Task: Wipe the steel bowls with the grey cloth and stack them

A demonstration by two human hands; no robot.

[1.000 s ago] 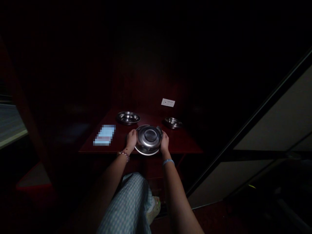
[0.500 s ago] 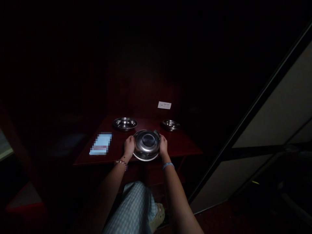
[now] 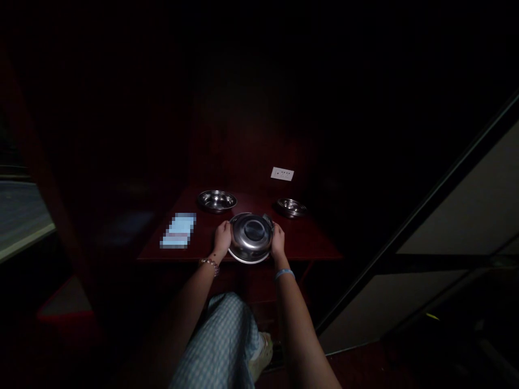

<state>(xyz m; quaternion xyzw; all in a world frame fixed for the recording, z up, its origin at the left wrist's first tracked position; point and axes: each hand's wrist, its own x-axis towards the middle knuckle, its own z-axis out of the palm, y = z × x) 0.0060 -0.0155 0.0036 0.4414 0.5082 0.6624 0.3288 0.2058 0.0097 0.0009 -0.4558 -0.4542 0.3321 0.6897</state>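
A shiny metal bowl [image 3: 250, 244] is upside down near the table's front edge, its round base facing up. My left hand [image 3: 221, 237] is closed on the bowl's left rim, and my right hand [image 3: 278, 241] grips the opposite side. A pale rim shows along the bowl's lower edge; whether it is part of this bowl or a second dish, I cannot tell. By my right fingers is a small greyish thing [image 3: 267, 218], too dark to name. Behind, a wide metal bowl [image 3: 217, 201] stands upright at left and a smaller metal bowl [image 3: 291, 207], possibly stacked, at right.
The dark red table [image 3: 203, 250] carries a blurred-out, light blue rectangle [image 3: 178, 231] at left. A white socket plate [image 3: 282, 174] is on the back wall. Below are my checked trouser leg [image 3: 231, 340] and a light shoe [image 3: 263, 354]. A pale panel [image 3: 454, 210] slants at right.
The whole view has shifted, so table and bowls appear slightly further right and higher. Both hands keep the same grip on the overturned bowl.
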